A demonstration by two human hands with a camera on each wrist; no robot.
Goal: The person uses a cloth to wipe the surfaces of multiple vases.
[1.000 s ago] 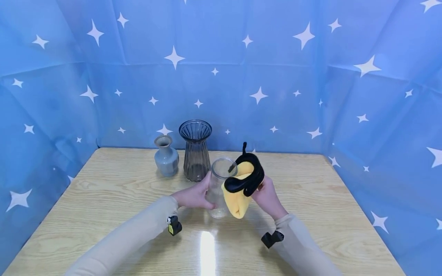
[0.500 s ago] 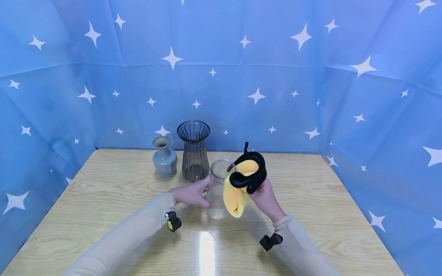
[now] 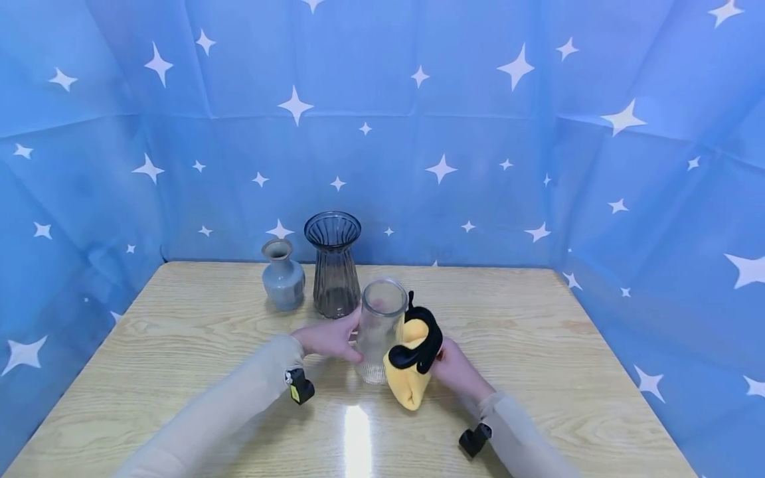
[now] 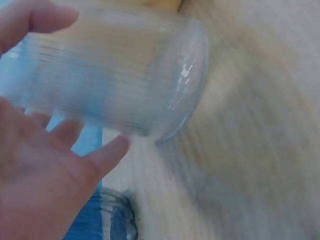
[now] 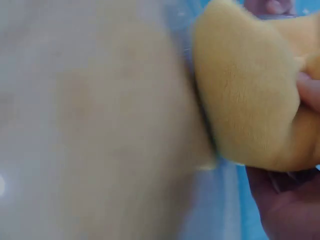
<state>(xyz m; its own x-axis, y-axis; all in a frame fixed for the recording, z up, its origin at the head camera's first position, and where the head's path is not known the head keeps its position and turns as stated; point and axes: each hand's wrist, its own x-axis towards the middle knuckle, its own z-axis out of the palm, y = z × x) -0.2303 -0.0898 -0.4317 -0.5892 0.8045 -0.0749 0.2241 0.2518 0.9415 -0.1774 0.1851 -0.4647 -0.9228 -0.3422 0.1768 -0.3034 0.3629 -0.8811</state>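
Observation:
A clear ribbed glass vase (image 3: 373, 342) stands in front of me, its round mouth facing up. My left hand (image 3: 329, 337) holds it from the left; in the left wrist view the thumb and fingers curve round the glass (image 4: 110, 75). On the vase's right side, my right hand (image 3: 459, 372) grips a bunched yellow plush cloth (image 3: 408, 385) with black trim. The cloth overlaps the lower right of the vase in the head view. In the right wrist view the soft yellow fabric (image 5: 245, 90) folds over the fingers and hides part of them.
Behind my left hand stands a tall smoky-grey fluted vase (image 3: 336, 279), close to the clear one. A small blue-grey ceramic vase (image 3: 283, 285) is left of it. A blue star-patterned curtain (image 3: 382, 159) surrounds the wooden table (image 3: 538, 345) at the back and sides.
My right hand has brought the cloth down and slightly left, from near the vase's rim to its lower side. The left hand keeps its hold on the vase.

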